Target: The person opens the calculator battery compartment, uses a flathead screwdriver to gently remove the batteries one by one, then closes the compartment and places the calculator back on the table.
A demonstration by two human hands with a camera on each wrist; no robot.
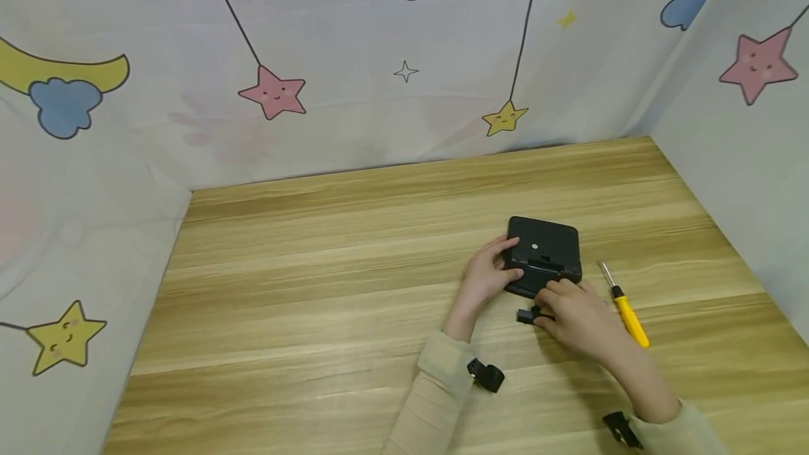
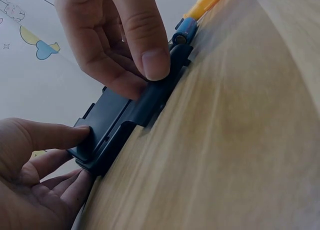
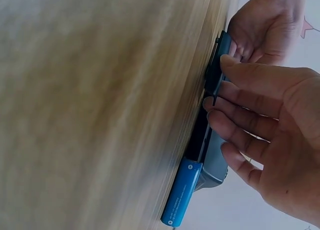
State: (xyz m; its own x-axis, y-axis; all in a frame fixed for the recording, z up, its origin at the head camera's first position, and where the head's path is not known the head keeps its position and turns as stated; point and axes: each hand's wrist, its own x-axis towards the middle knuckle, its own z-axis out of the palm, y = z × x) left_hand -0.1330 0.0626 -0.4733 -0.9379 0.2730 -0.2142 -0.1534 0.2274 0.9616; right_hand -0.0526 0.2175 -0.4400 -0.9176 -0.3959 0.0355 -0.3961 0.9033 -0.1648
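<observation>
A flat black device (image 1: pixel 553 237) with a hinged-looking ridge and a small pale dot lies on the wooden table. My left hand (image 1: pixel 483 276) grips its left edge, thumb on top and fingers beneath in the left wrist view. At the near edge, my right hand (image 1: pixel 578 311) pinches a small black cover-like piece (image 3: pixel 216 72) between thumb and fingers. One end of that piece sticks out left of the hand in the head view. Just beyond the right hand, a blue cylindrical battery (image 3: pixel 182 192) lies on the table; the hand mostly hides it in the head view.
To the right of the device is a screwdriver (image 1: pixel 626 311) with a yellow handle. White cloth (image 1: pixel 354 34) printed with stars and clouds stands behind and beside the table (image 1: pixel 303 279). Black camera mounts sit at both wrists.
</observation>
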